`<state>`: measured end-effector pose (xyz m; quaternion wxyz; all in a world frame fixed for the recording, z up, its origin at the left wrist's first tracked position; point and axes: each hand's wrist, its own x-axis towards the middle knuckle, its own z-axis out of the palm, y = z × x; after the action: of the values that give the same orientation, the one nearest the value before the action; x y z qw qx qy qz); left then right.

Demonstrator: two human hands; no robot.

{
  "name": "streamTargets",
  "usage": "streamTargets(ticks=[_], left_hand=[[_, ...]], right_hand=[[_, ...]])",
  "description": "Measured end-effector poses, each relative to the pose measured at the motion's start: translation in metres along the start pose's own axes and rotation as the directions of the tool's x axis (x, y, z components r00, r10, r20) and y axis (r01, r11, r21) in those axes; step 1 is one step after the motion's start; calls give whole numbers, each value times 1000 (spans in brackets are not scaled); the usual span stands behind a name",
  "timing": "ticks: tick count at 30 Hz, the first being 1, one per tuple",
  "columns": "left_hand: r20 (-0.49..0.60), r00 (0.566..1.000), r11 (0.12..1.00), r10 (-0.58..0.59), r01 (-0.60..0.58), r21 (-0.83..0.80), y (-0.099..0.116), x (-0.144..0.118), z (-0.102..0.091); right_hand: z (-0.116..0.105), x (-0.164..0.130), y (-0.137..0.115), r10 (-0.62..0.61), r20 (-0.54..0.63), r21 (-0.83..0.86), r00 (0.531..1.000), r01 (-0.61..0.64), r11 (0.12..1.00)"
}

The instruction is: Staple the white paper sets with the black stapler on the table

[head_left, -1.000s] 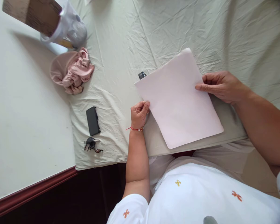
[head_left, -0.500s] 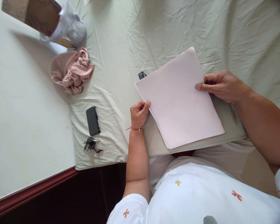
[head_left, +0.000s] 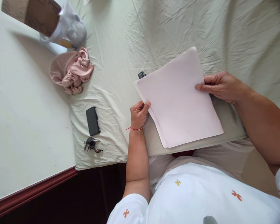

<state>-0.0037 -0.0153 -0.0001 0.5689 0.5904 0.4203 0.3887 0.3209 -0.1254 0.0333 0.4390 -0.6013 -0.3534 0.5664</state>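
Observation:
A small stack of white paper sheets (head_left: 179, 99) is held tilted over the cloth-covered table. My left hand (head_left: 140, 112) pinches its left edge, thumb on top and fingers underneath. On the opposite edge, my right hand (head_left: 220, 86) grips with the thumb on the top sheet; its other fingers are partly hidden behind. Along the left side the sheets are slightly fanned, so lower edges show. A small black object (head_left: 142, 74) peeks out past the upper left corner of the paper, most of it covered.
To the left lie a black phone (head_left: 92, 120), a bunch of keys (head_left: 91, 144) and a crumpled pink cloth (head_left: 72, 71). Beyond them a white container (head_left: 72, 29) holds a brown cardboard box (head_left: 32, 15). Wrinkled pale green cloth (head_left: 112, 93) covers the surface.
The sheets have spread a little farther apart along the left edge, and the stack has shifted slightly. Both hands keep nearly the same place and grip.

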Motion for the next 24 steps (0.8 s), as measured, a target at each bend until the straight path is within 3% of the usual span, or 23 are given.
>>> streamTargets(ticks=[7,24], left_hand=[[-21,999,998,38,-38,41,-1,-1,-1],[-49,998,999,42,-41,15,4,-1,3]], right_hand=[[-2,5,4,-36,-82,39,996,39,998],[-2,2,0,-39,-35,4,999,40,999]])
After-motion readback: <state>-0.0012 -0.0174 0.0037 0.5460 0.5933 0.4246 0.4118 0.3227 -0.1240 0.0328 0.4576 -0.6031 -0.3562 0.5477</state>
